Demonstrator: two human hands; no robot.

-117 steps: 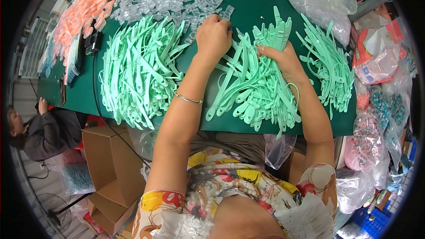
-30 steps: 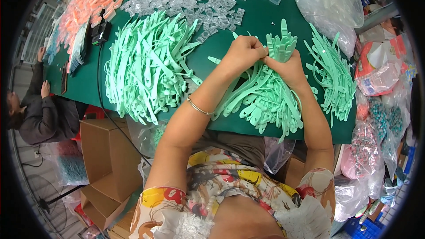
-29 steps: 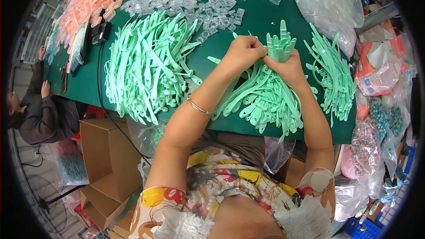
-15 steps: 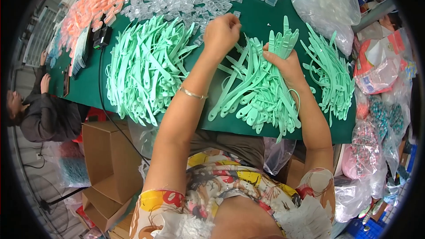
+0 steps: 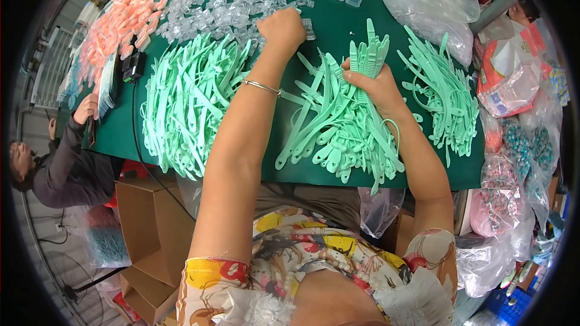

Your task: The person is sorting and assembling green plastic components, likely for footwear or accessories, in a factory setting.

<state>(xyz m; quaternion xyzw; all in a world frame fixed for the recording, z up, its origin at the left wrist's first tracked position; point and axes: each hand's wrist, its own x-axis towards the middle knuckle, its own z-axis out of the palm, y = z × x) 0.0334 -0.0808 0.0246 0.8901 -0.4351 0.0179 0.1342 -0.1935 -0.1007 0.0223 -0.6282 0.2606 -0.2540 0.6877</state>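
Our left hand [image 5: 281, 27] closes its fingers on clear clips [image 5: 223, 3] — our right hand [image 5: 374, 87], fingers clamped, holds the green-strap bundle [image 5: 368, 54] upright, just rightward.

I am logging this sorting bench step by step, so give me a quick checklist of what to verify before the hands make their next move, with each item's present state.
1. Right hand has a firm hold on the bundle of green strips: ok, fingers wrap it and its ends stand upright.
2. Left hand is at the clear clips: ok, it rests closed at the pile's edge.
3. Left hand actually holds a clip: cannot tell, the fist hides it.
4. Loose green strips lie within reach: ok, they are piled under the right wrist.
5. Strips stay on the table: not ok, some ends overhang the near edge.
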